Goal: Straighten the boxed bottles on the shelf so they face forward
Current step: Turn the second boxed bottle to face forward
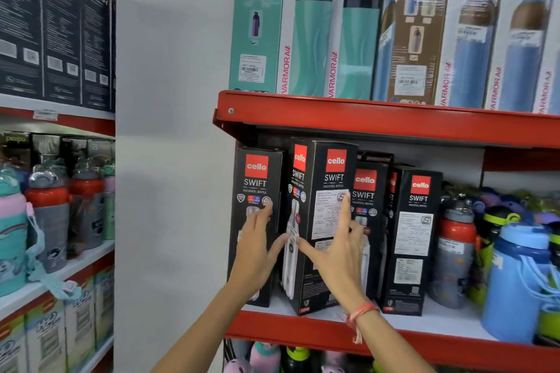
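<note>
Several black Cello Swift bottle boxes stand on the middle red shelf (394, 339). The leftmost box (257, 179) faces forward. The second box (325, 166) is turned corner-first, showing two faces. Behind my right hand stands a third box (368, 188), and a fourth box (413, 236) is also angled. My left hand (257, 245) lies with spread fingers on the leftmost box, its thumb touching the second box's left face. My right hand (339, 248) presses on the second box's right face, fingers spread, thumb near its front corner.
Loose bottles, grey-red (454, 248) and blue (518, 281), stand right of the boxes. Tall Varmora boxes (312, 33) fill the shelf above. A white pillar (169, 160) separates another rack on the left with kids' bottles (48, 215) and dark Larah boxes (60, 24).
</note>
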